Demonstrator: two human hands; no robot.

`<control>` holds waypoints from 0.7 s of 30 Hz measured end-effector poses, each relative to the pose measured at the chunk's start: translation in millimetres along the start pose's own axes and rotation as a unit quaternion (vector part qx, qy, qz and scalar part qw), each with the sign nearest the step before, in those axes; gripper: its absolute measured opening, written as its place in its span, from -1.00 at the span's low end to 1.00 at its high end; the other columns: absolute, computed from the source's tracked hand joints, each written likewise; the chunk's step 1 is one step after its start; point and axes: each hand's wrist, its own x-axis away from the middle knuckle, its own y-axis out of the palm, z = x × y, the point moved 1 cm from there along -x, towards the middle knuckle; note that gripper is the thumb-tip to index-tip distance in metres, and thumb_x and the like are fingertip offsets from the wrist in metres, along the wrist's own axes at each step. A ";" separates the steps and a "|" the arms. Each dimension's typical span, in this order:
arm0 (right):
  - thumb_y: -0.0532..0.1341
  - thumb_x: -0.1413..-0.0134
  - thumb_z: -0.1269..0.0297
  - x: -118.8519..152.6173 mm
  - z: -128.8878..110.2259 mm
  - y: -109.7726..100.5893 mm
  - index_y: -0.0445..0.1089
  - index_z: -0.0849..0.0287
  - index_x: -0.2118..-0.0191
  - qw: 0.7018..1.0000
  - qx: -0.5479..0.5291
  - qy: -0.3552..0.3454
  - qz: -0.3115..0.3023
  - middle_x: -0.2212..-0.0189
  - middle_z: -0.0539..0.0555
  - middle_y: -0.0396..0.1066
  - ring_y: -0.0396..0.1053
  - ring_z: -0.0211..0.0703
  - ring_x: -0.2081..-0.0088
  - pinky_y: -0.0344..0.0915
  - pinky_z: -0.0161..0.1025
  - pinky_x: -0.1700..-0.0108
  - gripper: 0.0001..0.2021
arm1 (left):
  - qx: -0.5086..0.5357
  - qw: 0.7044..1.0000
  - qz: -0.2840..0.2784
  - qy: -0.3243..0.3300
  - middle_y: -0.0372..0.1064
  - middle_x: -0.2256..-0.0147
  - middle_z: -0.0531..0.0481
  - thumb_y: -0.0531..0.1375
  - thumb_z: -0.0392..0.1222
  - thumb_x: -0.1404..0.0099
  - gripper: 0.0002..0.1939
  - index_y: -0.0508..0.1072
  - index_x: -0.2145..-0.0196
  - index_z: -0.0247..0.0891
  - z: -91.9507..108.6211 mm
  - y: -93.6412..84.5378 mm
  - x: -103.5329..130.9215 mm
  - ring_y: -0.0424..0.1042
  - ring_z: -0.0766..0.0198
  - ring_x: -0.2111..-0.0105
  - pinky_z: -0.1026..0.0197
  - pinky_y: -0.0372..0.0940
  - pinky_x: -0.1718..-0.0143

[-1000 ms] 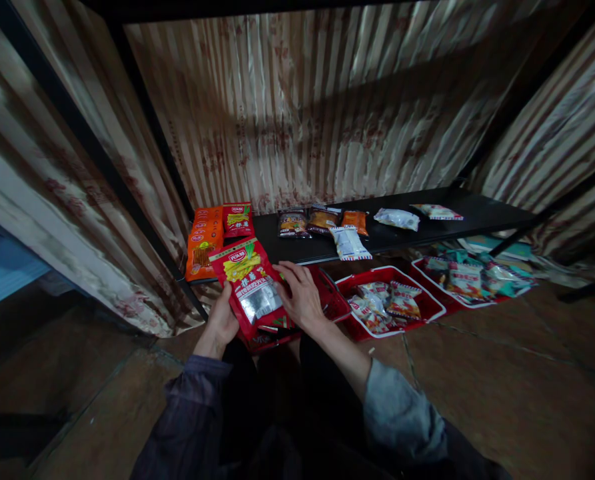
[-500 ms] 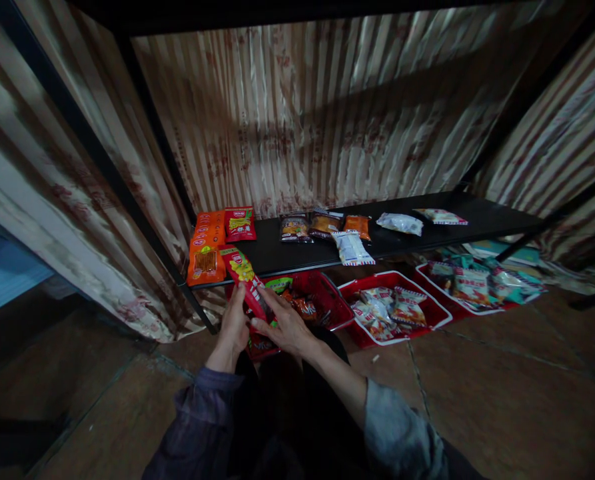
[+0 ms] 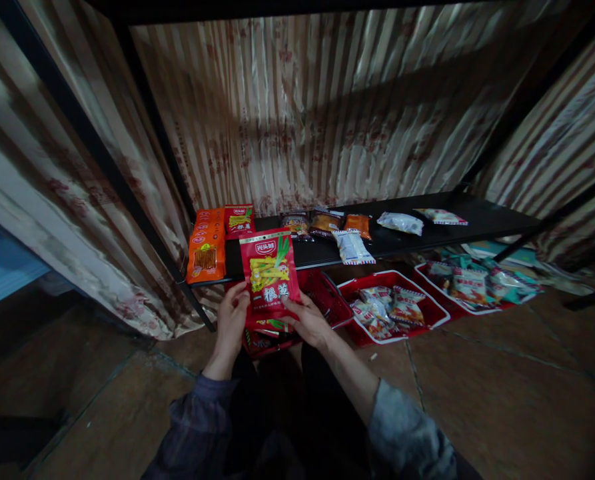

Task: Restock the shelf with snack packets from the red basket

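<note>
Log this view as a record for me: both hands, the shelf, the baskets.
Left hand: holds red packet near its lower left edge
Right hand: holds its lower right
Shelf: orange packet at left end, second red packet beside it, other packets farther right
Left basket: partly hidden
Middle basket: white-and-red packets
Right basket: teal-and-white packets

Open air spans the low, flat black shelf board (image 3: 502, 217), its right end bare past a flat white-and-red plastic packet (image 3: 441, 217). A pleated striped fabric curtain (image 3: 327, 120) walls off the board's rear; slim black metal posts (image 3: 94, 152) bar its left end. Before its left half, a glossy red plastic pouch (image 3: 270, 267) blocks approach; red plastic baskets (image 3: 433, 308) crowd beneath its front edge.
</note>
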 end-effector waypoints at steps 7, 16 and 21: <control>0.43 0.28 0.21 -9.4 -9.3 -4.8 0.42 0.15 0.28 0.998 -0.051 0.019 -0.015 0.34 0.05 0.53 0.49 -0.11 0.34 0.45 -0.23 0.38 -0.65 | 0.049 0.991 -0.073 -0.101 0.49 0.24 -0.13 0.34 -0.02 0.03 -0.56 0.47 0.21 -0.30 -7.1 -4.5 1.8 0.47 0.22 0.32 0.21 0.35 0.29; 0.41 0.23 0.29 -7.7 -16.5 -5.9 0.40 0.13 0.20 0.998 -0.041 0.007 -0.042 0.32 0.02 0.53 0.49 -0.16 0.31 0.44 -0.25 0.30 -0.63 | 0.099 0.985 -0.079 -0.120 0.50 0.32 -0.11 0.37 -0.06 0.10 -0.62 0.49 0.34 -0.33 -11.4 1.1 4.0 0.46 0.27 0.42 0.27 0.36 0.47; 0.43 0.29 0.37 -1.6 -20.0 -4.9 0.35 0.11 0.09 0.995 -0.028 0.001 -0.100 0.27 0.02 0.53 0.49 -0.13 0.23 0.41 -0.15 0.13 -0.48 | 0.098 0.988 -0.059 -0.107 0.50 0.37 -0.08 0.38 -0.01 0.13 -0.56 0.47 0.32 -0.34 -16.9 1.3 0.8 0.42 0.32 0.51 0.29 0.31 0.52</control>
